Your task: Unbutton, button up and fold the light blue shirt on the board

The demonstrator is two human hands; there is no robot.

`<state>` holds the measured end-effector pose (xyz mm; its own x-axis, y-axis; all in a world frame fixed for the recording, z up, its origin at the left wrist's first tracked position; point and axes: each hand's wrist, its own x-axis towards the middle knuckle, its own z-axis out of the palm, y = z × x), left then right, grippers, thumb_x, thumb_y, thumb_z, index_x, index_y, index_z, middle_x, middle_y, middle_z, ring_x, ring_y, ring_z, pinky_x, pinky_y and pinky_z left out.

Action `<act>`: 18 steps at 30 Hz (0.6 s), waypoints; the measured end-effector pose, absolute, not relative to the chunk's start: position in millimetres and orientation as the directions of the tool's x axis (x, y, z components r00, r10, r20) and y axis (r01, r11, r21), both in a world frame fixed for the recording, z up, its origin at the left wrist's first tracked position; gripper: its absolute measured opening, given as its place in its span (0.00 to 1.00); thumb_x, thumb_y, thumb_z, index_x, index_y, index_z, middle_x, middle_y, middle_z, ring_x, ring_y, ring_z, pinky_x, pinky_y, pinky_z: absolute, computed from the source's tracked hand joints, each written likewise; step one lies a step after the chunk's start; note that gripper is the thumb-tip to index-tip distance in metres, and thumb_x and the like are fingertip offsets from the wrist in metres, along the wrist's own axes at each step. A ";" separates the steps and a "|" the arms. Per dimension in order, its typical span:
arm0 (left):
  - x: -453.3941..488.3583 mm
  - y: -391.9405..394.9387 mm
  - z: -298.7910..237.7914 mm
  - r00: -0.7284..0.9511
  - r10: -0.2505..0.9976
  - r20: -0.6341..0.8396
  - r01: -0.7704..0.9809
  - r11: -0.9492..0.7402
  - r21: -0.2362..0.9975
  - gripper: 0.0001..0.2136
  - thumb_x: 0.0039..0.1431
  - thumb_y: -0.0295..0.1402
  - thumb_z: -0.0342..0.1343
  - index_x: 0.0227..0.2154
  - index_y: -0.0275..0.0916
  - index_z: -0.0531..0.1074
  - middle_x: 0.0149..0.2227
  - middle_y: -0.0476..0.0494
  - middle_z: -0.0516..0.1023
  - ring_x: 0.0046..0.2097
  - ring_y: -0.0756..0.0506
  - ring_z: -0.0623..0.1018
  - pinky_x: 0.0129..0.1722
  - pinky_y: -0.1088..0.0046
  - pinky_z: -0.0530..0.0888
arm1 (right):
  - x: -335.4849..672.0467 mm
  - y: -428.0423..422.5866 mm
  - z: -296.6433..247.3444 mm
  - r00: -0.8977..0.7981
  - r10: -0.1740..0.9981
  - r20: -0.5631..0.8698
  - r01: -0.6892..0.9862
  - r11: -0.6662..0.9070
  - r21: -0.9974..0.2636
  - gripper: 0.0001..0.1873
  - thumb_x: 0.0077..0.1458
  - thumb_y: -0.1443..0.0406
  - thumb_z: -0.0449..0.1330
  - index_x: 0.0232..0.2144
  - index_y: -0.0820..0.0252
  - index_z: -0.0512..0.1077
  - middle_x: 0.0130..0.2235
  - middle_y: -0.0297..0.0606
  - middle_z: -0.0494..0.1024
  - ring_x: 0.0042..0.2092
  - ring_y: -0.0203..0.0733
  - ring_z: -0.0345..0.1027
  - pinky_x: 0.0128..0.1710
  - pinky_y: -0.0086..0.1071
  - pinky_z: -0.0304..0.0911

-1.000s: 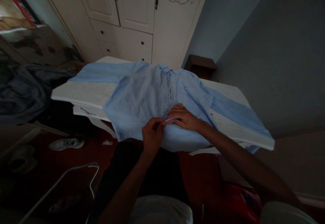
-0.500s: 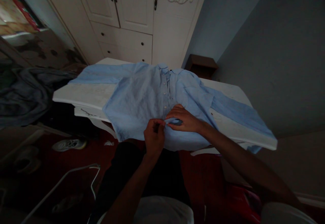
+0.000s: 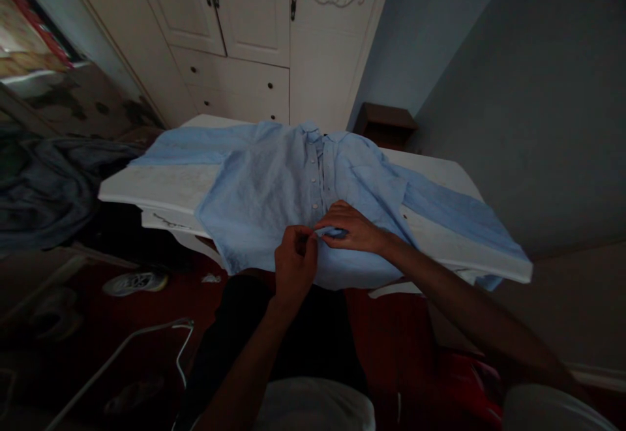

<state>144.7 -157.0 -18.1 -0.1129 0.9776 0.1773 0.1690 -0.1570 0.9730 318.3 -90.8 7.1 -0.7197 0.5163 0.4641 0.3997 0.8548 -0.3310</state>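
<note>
A light blue button-up shirt point(image 3: 264, 190) lies spread front side up across a white table point(image 3: 161, 186), collar at the far edge and sleeves out to both sides. Its front is parted near the collar, and several small buttons run down the left-hand placket. Low on the front, my left hand point(image 3: 296, 258) pinches the shirt's edge between thumb and fingers. Just to its right my right hand point(image 3: 355, 227) grips a raised fold of the other front edge. Both sets of fingertips meet there; whether a button sits between them is hidden.
Behind the table stands a white wardrobe point(image 3: 254, 20) with drawers, and a small brown cabinet point(image 3: 384, 121) beside it. Dark clothes point(image 3: 49, 183) are heaped at the left. A shoe point(image 3: 134, 283) and a white wire hanger point(image 3: 127, 343) are low on the left.
Both hands keep their pinch on the shirt front, with the fingertips slightly closer together. The view has shifted a little; the shirt lies as before.
</note>
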 end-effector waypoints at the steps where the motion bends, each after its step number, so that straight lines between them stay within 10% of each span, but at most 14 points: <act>1: 144.4 -157.7 -16.1 -0.118 0.975 0.186 0.202 -0.160 0.966 0.08 0.56 0.37 0.58 0.36 0.39 0.69 0.29 0.49 0.76 0.27 0.51 0.74 0.26 0.77 0.69 | 318.5 -90.8 7.1 -0.722 0.518 0.458 0.400 0.853 -0.335 0.10 0.57 0.64 0.59 0.41 0.56 0.75 0.33 0.35 0.79 0.36 0.38 0.69 0.44 0.37 0.58; 18: 143.5 -144.3 -19.3 -0.159 0.986 0.056 -0.077 -0.069 0.995 0.07 0.49 0.35 0.63 0.26 0.38 0.73 0.21 0.53 0.73 0.20 0.54 0.69 0.20 0.80 0.66 | 324.5 -84.5 2.8 -0.665 0.631 0.399 0.393 0.751 -0.530 0.13 0.57 0.56 0.63 0.42 0.53 0.77 0.34 0.35 0.79 0.38 0.38 0.70 0.44 0.35 0.61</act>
